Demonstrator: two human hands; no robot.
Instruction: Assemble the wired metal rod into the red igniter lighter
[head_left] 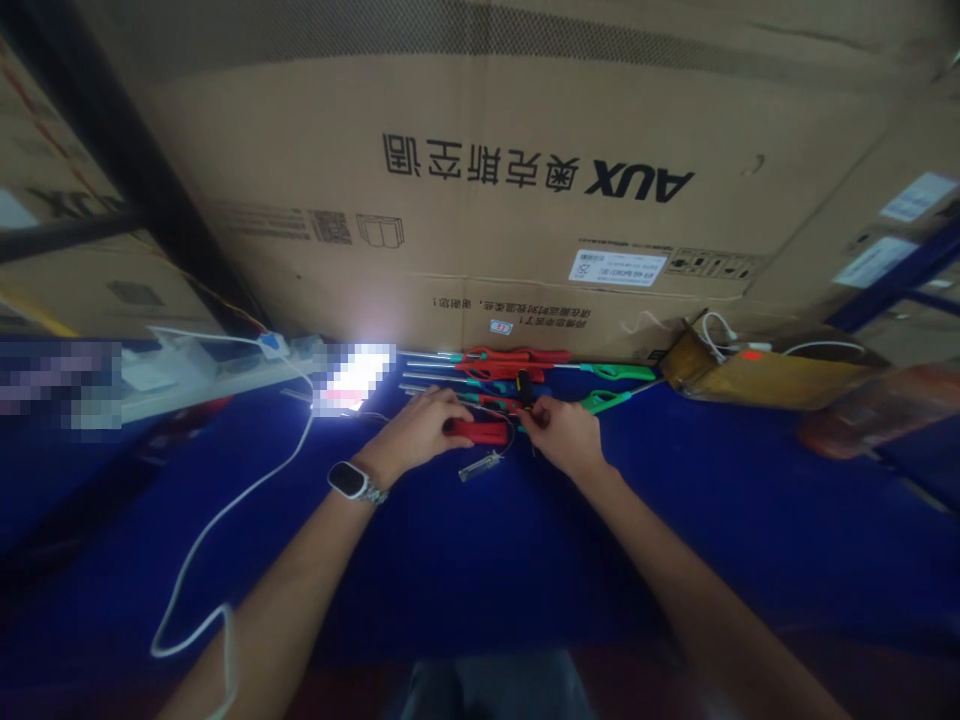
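A: Where is the red handle (484,432)?

B: Between the person's two hands, over the blue table (465,580), on the near side of the row of lighters (517,358).

A: Which way does its long axis run?

B: Left to right, across the person's front, so one end faces each hand. It lies much the same way as most of the lighters behind it.

A: And which hand is nearer?

B: The left hand (427,425). Its thumb and fingers are closed on the handle's left end. The right hand (564,432) is just beside the right end, with a narrow gap between.

A: Is the right hand grasping anything?

B: The fingertips are drawn together in what looks like a pinch, right by the black piece (524,388). Whether they grip that or something smaller, one cannot tell; the view is too blurred.

A: What else is close?

B: A clear tube (478,466) lies on the near side of the handle, apart from both hands, its right end angled slightly away from the person. A thin wire (513,436) curves past the handle's right end, in the gap before the right hand.
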